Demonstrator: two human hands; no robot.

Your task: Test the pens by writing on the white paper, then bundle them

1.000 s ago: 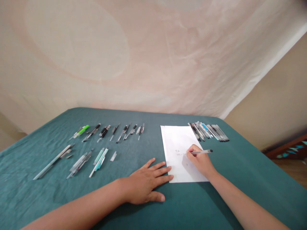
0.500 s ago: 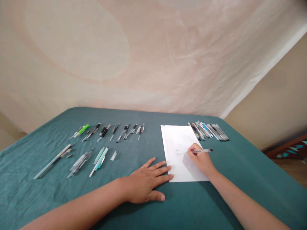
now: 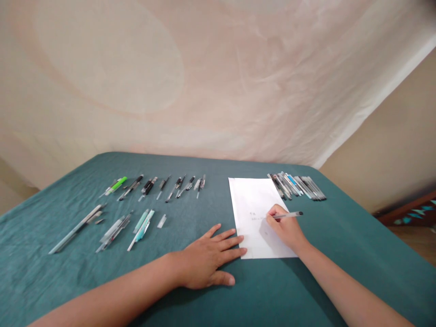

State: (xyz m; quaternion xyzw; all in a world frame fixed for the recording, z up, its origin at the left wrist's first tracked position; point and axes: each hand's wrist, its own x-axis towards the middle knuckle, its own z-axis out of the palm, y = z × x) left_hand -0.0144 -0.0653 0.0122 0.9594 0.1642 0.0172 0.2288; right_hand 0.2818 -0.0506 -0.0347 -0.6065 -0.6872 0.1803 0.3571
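A white sheet of paper (image 3: 250,200) lies on the teal tablecloth (image 3: 190,218), with a few small marks near its middle. My right hand (image 3: 285,229) rests on the sheet, its fingers closed on a clear pen (image 3: 289,215) whose tip touches the paper. My left hand (image 3: 207,259) lies flat and open on the cloth, fingers spread, fingertips at the sheet's lower left corner.
A tight row of pens (image 3: 298,185) lies beyond the paper at the right. Several dark pens and a green marker (image 3: 117,185) form a far row at the left; lighter pens and a long one (image 3: 75,228) lie nearer. A pale cloth backdrop (image 3: 204,77) hangs behind.
My right hand with the pen has shifted very slightly on the paper. My left hand has stayed flat where it was.
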